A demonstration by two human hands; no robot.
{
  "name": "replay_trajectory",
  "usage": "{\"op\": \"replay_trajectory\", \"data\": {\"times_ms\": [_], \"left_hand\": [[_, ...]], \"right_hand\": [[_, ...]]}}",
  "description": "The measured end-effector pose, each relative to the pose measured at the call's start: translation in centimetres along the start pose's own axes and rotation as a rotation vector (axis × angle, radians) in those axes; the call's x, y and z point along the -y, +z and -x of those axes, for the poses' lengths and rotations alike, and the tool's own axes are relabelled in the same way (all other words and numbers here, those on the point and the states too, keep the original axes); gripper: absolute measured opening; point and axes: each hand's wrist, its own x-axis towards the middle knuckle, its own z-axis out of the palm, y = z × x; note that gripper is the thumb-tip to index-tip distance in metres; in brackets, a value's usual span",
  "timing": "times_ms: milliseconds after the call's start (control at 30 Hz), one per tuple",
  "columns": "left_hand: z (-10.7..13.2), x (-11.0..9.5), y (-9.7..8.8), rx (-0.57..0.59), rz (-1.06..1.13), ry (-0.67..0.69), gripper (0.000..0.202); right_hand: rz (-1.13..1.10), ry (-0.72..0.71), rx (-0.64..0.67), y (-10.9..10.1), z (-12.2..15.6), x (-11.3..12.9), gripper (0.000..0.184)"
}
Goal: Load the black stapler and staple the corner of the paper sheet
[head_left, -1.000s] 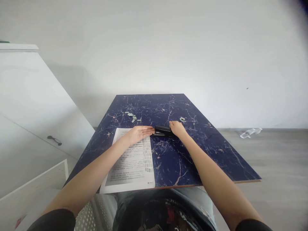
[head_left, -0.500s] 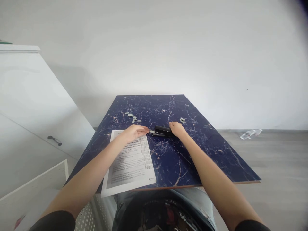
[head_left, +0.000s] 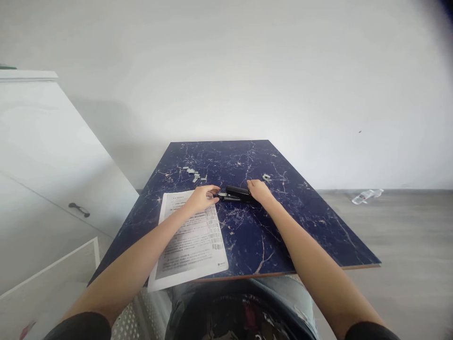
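A black stapler [head_left: 238,192] lies on the blue marbled table, with its silver metal end pointing left. My right hand [head_left: 258,190] is closed around its rear, covering that part. At its front, my left hand [head_left: 203,197] bends its fingers and thumb about the silver end; exactly what the fingertips touch is too small to make out. Printed paper sheets [head_left: 191,257] lie under my left hand and forearm, and their lower edge hangs over the table's front edge.
Several small strips that look like staples [head_left: 194,174] lie scattered at the back left of the table [head_left: 300,236]. Another small piece [head_left: 266,177] lies beyond my right hand. A white cabinet [head_left: 53,141] stands to the left, and a clear plastic wrapper [head_left: 366,196] is on the floor at right.
My left hand's straight, flat fingers have bent, and its thumb now shows below the stapler's silver end. My right hand keeps its hold; the whole view has shifted slightly.
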Motion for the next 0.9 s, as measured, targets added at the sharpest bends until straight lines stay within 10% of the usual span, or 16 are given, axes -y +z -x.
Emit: {"op": "replay_trajectory", "data": {"times_ms": [400, 667, 900], "left_hand": [[-0.3, 0.5, 0.5, -0.06, -0.161, 0.161, 0.021], [-0.5, 0.5, 0.8, -0.077, -0.257, 0.218, 0.023], [-0.4, 0.6, 0.4, -0.077, -0.342, 0.238, 0.015]], "right_hand": [[-0.142, -0.025, -0.047, -0.4, 0.2, -0.3, 0.047], [-0.3, -0.576, 0.162, -2.0, 1.7, 0.8, 0.04], [-0.206, -0.64, 0.268, -2.1, 2.2, 0.9, 0.032]]}}
